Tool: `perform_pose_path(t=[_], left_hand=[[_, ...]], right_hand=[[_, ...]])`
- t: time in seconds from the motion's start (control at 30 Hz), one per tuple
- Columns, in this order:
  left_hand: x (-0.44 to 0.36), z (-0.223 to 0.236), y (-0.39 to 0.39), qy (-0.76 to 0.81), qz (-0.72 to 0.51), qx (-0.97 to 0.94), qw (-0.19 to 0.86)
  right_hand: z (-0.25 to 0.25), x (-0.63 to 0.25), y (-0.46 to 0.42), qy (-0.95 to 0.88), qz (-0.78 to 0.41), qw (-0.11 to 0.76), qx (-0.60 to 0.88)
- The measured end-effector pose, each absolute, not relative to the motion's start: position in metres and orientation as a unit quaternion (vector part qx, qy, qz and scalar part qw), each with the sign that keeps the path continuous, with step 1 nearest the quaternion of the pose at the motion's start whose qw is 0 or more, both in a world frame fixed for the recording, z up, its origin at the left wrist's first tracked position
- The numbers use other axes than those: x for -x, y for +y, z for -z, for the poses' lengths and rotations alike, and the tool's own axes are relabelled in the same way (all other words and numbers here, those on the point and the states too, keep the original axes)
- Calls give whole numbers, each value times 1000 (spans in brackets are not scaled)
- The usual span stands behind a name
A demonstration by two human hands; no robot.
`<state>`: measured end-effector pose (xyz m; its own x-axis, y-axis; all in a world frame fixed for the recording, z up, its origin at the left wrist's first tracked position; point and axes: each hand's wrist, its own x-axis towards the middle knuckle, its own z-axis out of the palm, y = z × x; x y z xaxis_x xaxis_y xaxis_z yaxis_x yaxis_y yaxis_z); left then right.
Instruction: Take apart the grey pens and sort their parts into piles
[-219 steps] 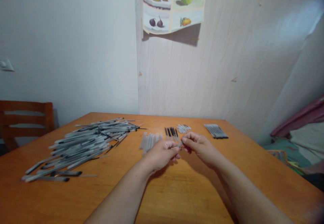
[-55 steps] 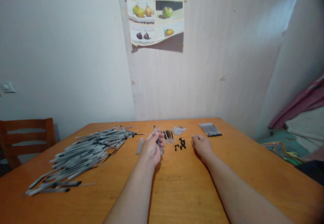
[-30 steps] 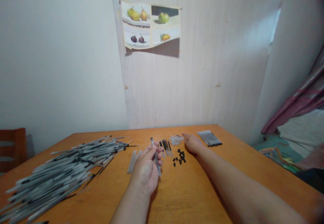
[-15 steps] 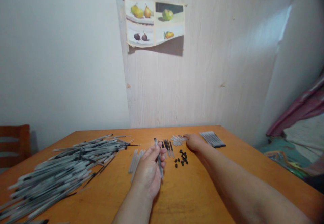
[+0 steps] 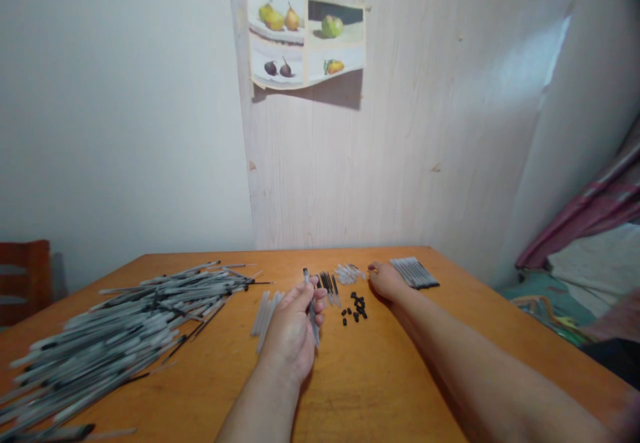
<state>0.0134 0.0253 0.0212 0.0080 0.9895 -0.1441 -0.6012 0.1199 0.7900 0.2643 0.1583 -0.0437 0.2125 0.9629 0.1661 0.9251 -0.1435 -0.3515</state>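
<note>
My left hand (image 5: 291, 326) is closed around a clear pen (image 5: 310, 299) with a dark core, held upright above the wooden table (image 5: 370, 389). My right hand (image 5: 386, 280) reaches far forward and rests on the table beside a small heap of clear pen tips (image 5: 349, 273); its fingers are curled, and whether they pinch anything is hidden. Small black caps (image 5: 354, 309) lie scattered between the hands. Dark refills (image 5: 329, 283) lie just beyond my left hand, and clear empty barrels (image 5: 264, 309) lie to its left.
A big loose pile of grey pens (image 5: 125, 323) covers the table's left side. A neat row of finished pens (image 5: 414, 272) lies at the far right. A wooden chair (image 5: 25, 279) stands at the left; bedding (image 5: 590, 256) lies off the right edge.
Both hands were together on one pen at first. The right hand has since reached forward to the clear tips, while the left keeps the pen upright. The view shifted slightly.
</note>
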Motion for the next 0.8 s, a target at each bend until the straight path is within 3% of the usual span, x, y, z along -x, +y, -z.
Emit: perform_pose_path(t=[0.47, 0.8], left_hand=[[-13, -22, 24, 360, -604, -272, 657], [-13, -21, 25, 357, -604, -273, 658]], right_hand=[[44, -258, 160, -595, -63, 183, 780], [49, -259, 158, -558, -70, 233, 793]])
